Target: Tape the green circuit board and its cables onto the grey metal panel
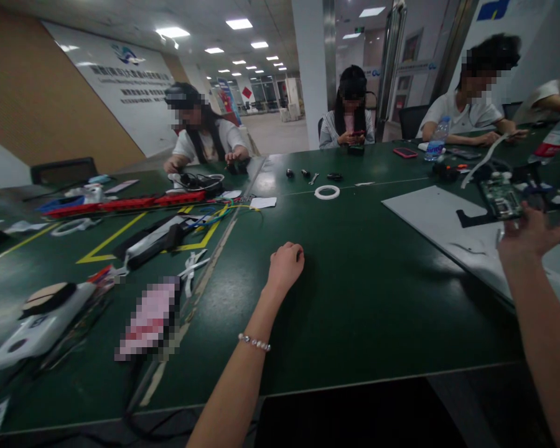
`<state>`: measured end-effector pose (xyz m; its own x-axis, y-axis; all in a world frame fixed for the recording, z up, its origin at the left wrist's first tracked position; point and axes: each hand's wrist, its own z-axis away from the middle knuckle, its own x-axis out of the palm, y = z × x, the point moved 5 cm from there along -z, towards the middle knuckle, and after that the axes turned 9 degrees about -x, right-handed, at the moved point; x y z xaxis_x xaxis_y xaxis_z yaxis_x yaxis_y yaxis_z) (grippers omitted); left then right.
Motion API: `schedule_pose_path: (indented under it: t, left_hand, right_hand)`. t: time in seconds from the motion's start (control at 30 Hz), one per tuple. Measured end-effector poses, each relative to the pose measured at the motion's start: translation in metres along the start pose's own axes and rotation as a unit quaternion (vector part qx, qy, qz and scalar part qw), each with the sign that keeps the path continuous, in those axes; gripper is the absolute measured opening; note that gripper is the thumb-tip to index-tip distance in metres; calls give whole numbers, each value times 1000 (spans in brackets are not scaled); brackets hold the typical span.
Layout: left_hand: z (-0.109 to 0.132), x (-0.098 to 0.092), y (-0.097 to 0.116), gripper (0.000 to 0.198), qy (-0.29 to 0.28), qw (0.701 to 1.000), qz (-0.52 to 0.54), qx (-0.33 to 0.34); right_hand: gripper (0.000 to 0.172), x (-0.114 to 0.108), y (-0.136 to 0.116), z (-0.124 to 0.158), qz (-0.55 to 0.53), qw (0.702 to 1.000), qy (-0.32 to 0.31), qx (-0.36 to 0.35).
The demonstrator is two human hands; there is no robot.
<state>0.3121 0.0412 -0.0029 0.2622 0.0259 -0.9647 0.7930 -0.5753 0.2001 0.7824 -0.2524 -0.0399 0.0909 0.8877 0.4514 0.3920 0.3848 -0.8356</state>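
My left hand (285, 264) rests on the dark green table (354, 298), curled into a loose fist with nothing showing in it; a bead bracelet sits on that wrist. My right hand (534, 233) is raised at the right over a white board (429, 214), fingers spread, and it reaches toward a green circuit board (501, 199) with black parts around it. Whether it touches the circuit board is unclear because of blur.
A white tape ring (327, 192) and small black parts lie mid-table. Cables, a red strip (130, 203), a black-and-white device (154, 242) and a white gadget (37, 323) fill the left side. Several seated people work at the far edge. Water bottles (436, 140) stand at right.
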Motion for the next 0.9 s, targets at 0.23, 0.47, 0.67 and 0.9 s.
schedule_pose_path:
  t: [0.23,0.47,0.67,0.9]
  left_hand:
    - [1,-3,2,22,-7,1000,2,-5]
    - [-1,-1,-1,21,16,998,56,-9]
    - [-1,-8,8,36,34,972,231,-3]
    - [13,-7,36,47,-123,893,431,22]
  right_hand:
    - [60,19,-19,27,-135,985,-105,28]
    - [59,46,-29,64,-107,957,-239,121]
    - [66,73,-38,116,-70,892,-387,223]
    - [65,109,-73,193,-88,799,-540,252]
